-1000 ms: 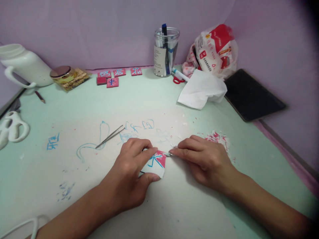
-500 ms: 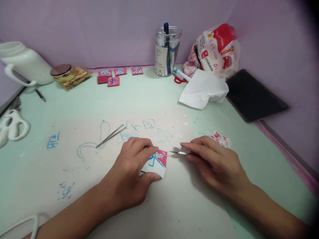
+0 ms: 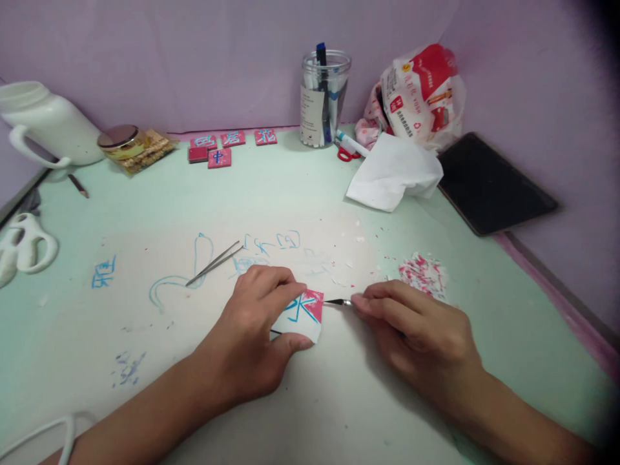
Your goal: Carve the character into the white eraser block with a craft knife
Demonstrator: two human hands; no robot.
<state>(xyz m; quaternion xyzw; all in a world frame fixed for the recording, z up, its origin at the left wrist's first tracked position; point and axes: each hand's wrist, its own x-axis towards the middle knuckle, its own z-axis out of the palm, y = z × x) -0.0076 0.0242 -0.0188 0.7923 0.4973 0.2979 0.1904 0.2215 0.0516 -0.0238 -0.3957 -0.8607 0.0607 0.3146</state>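
Observation:
Between its thumb and fingers my left hand [image 3: 261, 329] grips a small pink tile [image 3: 312, 307] against the table. White paper or film covers part of the tile, and blue character strokes cross its face; my fingers hide its left side. A craft knife [image 3: 341, 302] is pinched in my right hand [image 3: 416, 323], its thin blade pointing left with the tip at the tile's right edge. Just beyond my left hand lie metal tweezers [image 3: 213, 265]. A heap of pink and white scraps [image 3: 423, 274] sits past my right hand.
Pink lettered tiles [image 3: 219, 158] lie at the back, beside a jar of pens [image 3: 324, 100]. Crumpled white paper [image 3: 392, 171] and a black tablet [image 3: 498, 187] are at right. White-handled scissors [image 3: 33, 245], a white jug [image 3: 46, 123] and a golden-lidded jar [image 3: 121, 140] stand left.
My right hand has moved slightly down with the craft knife, and the blade now reaches the tile's right edge. More of the scrap heap shows. My left hand keeps its hold.

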